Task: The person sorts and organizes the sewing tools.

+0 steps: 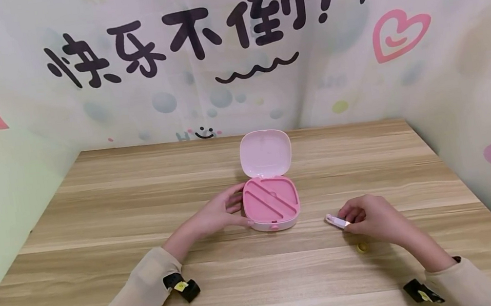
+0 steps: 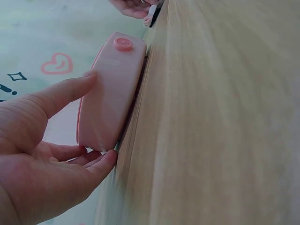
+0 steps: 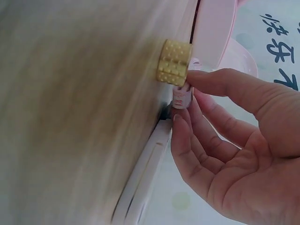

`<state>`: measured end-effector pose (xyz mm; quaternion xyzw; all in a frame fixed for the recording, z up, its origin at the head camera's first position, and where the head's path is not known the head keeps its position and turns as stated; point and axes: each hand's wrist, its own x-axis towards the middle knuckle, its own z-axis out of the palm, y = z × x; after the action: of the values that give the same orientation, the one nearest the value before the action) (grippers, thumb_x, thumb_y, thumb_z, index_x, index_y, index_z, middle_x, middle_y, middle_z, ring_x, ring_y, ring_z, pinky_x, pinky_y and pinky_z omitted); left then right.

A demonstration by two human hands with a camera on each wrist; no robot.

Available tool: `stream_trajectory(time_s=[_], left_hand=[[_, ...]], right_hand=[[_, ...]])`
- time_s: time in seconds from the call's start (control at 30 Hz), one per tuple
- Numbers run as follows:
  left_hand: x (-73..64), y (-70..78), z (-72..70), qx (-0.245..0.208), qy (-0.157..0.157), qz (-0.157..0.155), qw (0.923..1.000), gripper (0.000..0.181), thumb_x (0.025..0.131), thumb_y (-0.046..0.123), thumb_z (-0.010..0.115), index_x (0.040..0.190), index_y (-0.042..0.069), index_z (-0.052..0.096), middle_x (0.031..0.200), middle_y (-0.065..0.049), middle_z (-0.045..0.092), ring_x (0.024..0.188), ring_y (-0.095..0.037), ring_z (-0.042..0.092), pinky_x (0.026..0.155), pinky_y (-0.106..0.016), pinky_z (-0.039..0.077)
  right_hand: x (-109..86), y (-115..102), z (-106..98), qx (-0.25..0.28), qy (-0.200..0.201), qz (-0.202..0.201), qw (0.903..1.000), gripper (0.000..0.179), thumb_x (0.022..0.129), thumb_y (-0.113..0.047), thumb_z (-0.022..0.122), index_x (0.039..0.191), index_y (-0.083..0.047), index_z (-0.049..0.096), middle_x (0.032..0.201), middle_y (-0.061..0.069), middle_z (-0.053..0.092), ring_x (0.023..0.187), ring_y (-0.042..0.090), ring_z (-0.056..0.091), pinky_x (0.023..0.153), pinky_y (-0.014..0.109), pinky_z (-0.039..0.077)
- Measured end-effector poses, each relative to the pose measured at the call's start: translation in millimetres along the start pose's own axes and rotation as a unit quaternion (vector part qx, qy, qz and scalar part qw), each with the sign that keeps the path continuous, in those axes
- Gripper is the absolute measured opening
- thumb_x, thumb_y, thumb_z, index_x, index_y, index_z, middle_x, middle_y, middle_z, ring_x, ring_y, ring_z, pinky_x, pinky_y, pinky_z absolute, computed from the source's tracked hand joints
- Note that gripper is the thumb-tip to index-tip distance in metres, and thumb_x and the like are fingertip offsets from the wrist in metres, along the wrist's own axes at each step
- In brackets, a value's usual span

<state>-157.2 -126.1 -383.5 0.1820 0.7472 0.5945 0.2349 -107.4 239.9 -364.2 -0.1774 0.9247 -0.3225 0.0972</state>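
Observation:
A small pink-and-white case (image 1: 272, 206) stands on the table with its pale hinged lid (image 1: 266, 153) raised behind it. Its pink inner tray shows a diagonal slot. My left hand (image 1: 221, 213) grips the case's left side; in the left wrist view the thumb lies on the front wall, near the round pink button (image 2: 123, 44). To the right of the case, my right hand (image 1: 374, 219) pinches a small flat white-and-pink piece (image 1: 336, 221) between thumb and fingers, low over the table. Pink marks show on this piece (image 3: 182, 97); its kind is unclear.
A gold dimpled thimble ring (image 1: 362, 247) lies on the wooden table (image 1: 246, 297) just in front of my right hand. Behind the table hangs a printed cloth (image 1: 127, 106) with black lettering. Both wrists carry black straps (image 1: 183, 286).

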Motion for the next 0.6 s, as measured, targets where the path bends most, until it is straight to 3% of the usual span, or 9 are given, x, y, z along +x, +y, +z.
stream_trajectory(time_s=[0.2, 0.6], left_hand=[[0.4, -1.5, 0.1, 0.002, 0.001, 0.001, 1.0000, 0.093, 0.082, 0.001, 0.079, 0.157, 0.002, 0.024, 0.162, -0.020, 0.027, 0.147, -0.037, 0.032, 0.119, -0.042, 0.035], [0.3, -1.0, -0.4, 0.008, 0.000, -0.002, 1.0000, 0.092, 0.083, 0.002, 0.079, 0.157, 0.002, 0.024, 0.162, -0.021, 0.027, 0.147, -0.038, 0.032, 0.119, -0.043, 0.035]], right_hand=[[0.5, -4.9, -1.5, 0.004, 0.017, 0.009, 0.9998, 0.013, 0.081, -0.003, 0.078, 0.093, -0.005, 0.075, 0.080, -0.001, 0.068, 0.073, 0.012, 0.062, 0.062, 0.021, 0.052], [6.0, -13.9, -10.0, 0.023, 0.041, -0.023, 0.9986, 0.017, 0.081, 0.002, 0.075, 0.097, -0.001, 0.075, 0.082, 0.002, 0.070, 0.073, 0.014, 0.066, 0.064, 0.021, 0.057]])
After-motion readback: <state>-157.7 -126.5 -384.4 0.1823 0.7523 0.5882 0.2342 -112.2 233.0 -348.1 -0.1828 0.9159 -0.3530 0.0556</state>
